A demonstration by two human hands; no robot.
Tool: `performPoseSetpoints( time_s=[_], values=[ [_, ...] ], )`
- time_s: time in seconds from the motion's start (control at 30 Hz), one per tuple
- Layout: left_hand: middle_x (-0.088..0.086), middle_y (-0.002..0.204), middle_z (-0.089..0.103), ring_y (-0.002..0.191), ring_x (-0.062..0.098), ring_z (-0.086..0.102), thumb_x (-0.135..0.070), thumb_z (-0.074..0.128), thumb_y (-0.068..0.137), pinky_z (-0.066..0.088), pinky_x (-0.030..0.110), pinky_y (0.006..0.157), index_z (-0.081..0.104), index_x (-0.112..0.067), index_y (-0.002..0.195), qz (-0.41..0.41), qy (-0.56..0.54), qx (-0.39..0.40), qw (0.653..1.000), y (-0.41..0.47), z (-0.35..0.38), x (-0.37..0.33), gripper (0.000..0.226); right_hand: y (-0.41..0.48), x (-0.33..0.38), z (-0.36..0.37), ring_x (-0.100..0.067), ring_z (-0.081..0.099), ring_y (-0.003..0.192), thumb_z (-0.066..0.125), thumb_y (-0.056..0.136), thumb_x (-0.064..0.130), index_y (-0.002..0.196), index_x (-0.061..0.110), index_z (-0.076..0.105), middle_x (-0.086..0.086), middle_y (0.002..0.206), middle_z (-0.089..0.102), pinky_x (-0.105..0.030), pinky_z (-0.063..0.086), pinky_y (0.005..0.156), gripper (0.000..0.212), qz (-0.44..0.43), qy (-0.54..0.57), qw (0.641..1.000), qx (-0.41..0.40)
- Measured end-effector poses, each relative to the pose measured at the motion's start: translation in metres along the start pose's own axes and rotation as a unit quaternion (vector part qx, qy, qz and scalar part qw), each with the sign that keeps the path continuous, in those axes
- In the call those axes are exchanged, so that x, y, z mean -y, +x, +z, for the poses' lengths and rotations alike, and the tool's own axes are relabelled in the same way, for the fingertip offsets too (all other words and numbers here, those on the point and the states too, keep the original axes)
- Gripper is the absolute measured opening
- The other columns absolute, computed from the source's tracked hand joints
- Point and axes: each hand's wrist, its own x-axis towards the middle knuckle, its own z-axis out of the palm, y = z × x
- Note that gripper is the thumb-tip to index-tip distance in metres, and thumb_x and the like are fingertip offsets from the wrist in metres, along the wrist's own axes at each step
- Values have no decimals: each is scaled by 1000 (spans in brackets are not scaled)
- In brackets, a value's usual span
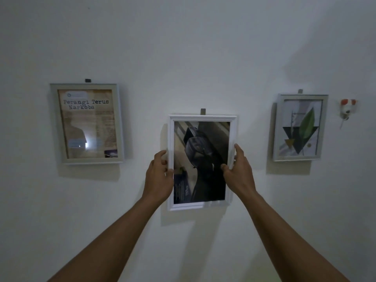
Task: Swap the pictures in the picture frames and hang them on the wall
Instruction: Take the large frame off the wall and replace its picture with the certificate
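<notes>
- Head cam shows the white frame [202, 118] in the middle of the wall [183, 47], right under a small hook tab [203, 111], between a grey poster frame [87, 124] on one side and a leaf-print frame [300, 127] on the other.
- My left hand [159, 176] pinches the frame's left edge, thumb on the front, fingers curled round the side. My right hand [238, 169] does the same on the right edge, thumb tip resting on the glass.
- Can't tell if it's actually hanging on the hook or just held against the wall.
- Handling guess: light and rigid, but the glazed front looks slick and breakable, so I'd grip the moulding, not the glass.
- Mid-height on both side rails seems the sane hold; it keeps the thing level and stops it swinging.
- The dark print [200, 159] inside is probably loose paper, so no tilting it hard.
</notes>
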Motion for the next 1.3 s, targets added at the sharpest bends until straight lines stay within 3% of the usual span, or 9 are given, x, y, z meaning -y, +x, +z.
performPoseSetpoints(
  time_s=[0.17,0.43,0.6,0.67,0.77,0.93,1.03,1.13,1.3],
  values=[
    [5,131,54,109,18,57,-1,53,95,52,35,95,33,-25,148,-6,19,-15,1000,0,4,1,62,9,-11,0,-30,42,137,65,93,10,155,26,19,-5,151,37,-47,43,106,79,-9,21,1000,-5],
    [0,113,52,99,14,53,-3,51,96,49,27,88,26,-31,151,-15,37,-21,999,-4,-2,-2,66,11,-18,-5,-24,55,117,64,92,5,149,41,23,-4,132,50,-43,54,95,78,-55,50,997,-25],
    [-4,117,51,102,12,52,-5,51,97,44,17,80,28,-32,150,-25,31,-26,999,-12,-11,-10,65,5,-13,-16,-9,57,92,62,93,4,150,40,25,5,116,51,-11,50,65,76,-72,84,994,2],
    [-3,117,51,98,12,54,-6,51,97,43,10,69,29,-33,150,-31,22,-25,999,-19,-17,-14,63,-1,-10,-22,-6,57,86,62,93,4,150,40,27,3,113,52,-7,47,54,76,-70,100,992,15],
    [0,117,54,93,13,56,-7,51,97,43,10,63,31,-35,149,-40,-1,-20,999,-34,-28,-18,62,-16,-7,-30,-7,57,88,64,92,3,150,40,29,2,113,53,-5,47,55,77,-64,117,991,29],
    [4,118,59,98,20,61,-9,54,96,54,29,83,32,-37,148,-56,-44,12,997,-69,-49,-18,63,-52,-1,-44,-8,59,97,64,92,4,151,43,27,5,127,52,-11,51,60,80,-56,120,990,55],
    [4,119,60,99,20,62,-9,56,95,55,31,86,35,-37,147,-79,-69,28,994,-99,-63,-13,62,-83,2,-46,-14,58,109,61,94,4,152,43,24,1,140,47,-17,56,73,80,-45,110,990,81],
    [5,123,60,103,20,63,-10,58,94,55,39,91,39,-36,145,-108,-77,42,990,-128,-79,-2,60,-122,5,-45,-17,61,106,61,94,3,153,42,24,-3,135,51,-23,58,78,80,-14,101,990,99],
    [5,118,63,99,17,64,-10,60,93,58,34,83,49,-31,138,-146,-98,67,982,-180,-102,17,51,-192,-2,-38,5,63,90,65,89,-4,148,37,35,9,114,56,-20,57,68,78,31,111,989,97]
  ],
)
